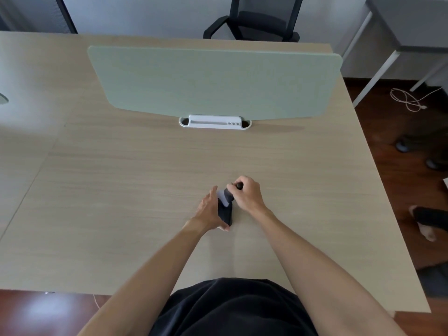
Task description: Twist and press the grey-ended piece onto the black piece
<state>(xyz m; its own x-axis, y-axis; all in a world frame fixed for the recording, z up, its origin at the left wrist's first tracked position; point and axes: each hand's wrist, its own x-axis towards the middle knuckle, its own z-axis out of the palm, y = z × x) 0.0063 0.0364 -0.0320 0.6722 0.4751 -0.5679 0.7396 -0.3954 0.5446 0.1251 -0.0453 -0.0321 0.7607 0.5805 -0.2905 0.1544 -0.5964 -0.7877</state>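
Both hands meet over the same small object near the middle of the light wooden table [121, 180], a little toward my side. From the head camera, which is the only view I have, my left hand [210, 209] is curled around the lower part of a small dark soft item with a pale band across it [226, 209], which looks like folded cloth or a pouch; I cannot tell exactly what it is. My right hand [247, 194] pinches its upper end, where a dark rounded bit shows between thumb and fingers. So both hands are grasping this item; neither is released.

The item lies directly between the two hands, touching both. Its long axis runs from near me away toward the far side, tilted slightly to the right at the top. The left hand has the near end, the right hand has the far end, so neither hand is clearly nearer; they share it.

Farther on the table stands a pale green rounded divider panel [213, 81] in a white plastic base [215, 121], well apart from the hands. Behind it is a black office chair [257, 23].

I find no brand, label or readable writing anywhere in this view.
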